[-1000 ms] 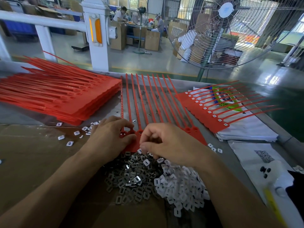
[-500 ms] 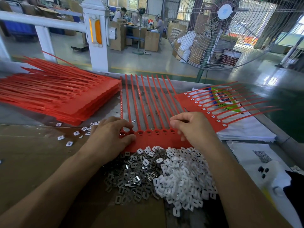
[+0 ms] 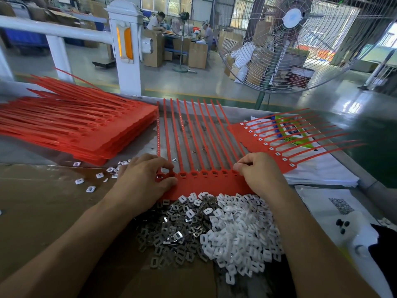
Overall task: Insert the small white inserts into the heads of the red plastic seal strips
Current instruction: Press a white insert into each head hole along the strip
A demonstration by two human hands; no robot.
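Seal strip sheet | left grip pinches end head | right grip curled on opposite head, insert hidden

1. The red seal strips under my hands are smooth plastic with a dull sheen.
2. The white inserts look like glossy plastic.
3. The grey clips beside them are shiny metal.
4. My worktop is matt brown cardboard over scuffed grey metal table.
5. The printed sheets are smooth white paper.
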